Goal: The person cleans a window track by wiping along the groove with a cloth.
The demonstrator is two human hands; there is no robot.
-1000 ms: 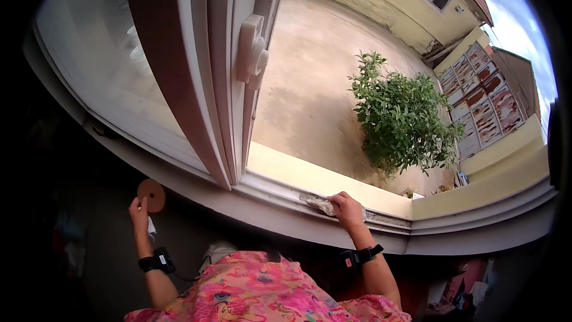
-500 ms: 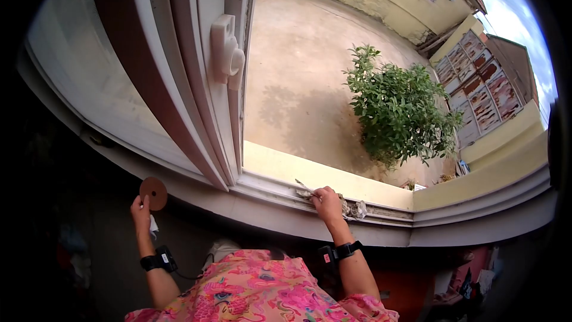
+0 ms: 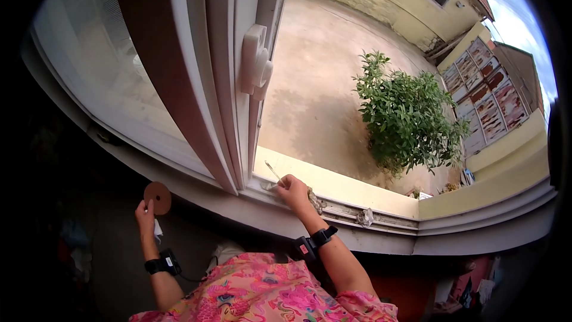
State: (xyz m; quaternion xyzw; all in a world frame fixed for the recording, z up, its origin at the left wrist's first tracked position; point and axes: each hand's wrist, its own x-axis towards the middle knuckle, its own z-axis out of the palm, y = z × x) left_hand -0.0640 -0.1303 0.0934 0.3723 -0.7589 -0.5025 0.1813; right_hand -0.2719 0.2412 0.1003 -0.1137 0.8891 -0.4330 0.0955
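My left hand [image 3: 145, 214] is closed on a flat brown disc [image 3: 157, 197] with a small dark hole in its middle, held below the sill. A strip of white material [image 3: 158, 231] hangs by the same hand. My right hand [image 3: 292, 192] pinches a thin pale stick [image 3: 273, 170] that slants up and left over the window track [image 3: 387, 222]. Pale crumpled material [image 3: 267, 185] lies by its fingers. Dirty crumpled material [image 3: 315, 201] shows just right of this hand, and a crumpled white wad [image 3: 366, 217] sits farther right in the track.
The sliding window frame [image 3: 225, 113] with a white latch [image 3: 256, 62] stands left of my right hand. Below runs the sill [image 3: 238, 210]. Outside are a leafy bush [image 3: 411, 119], a concrete yard and a rusty gate [image 3: 491, 89].
My right hand has moved left along the track with the stick, nearer the sliding frame. The white wad stays behind on the right. My left hand still holds the disc. The view has shifted slightly.
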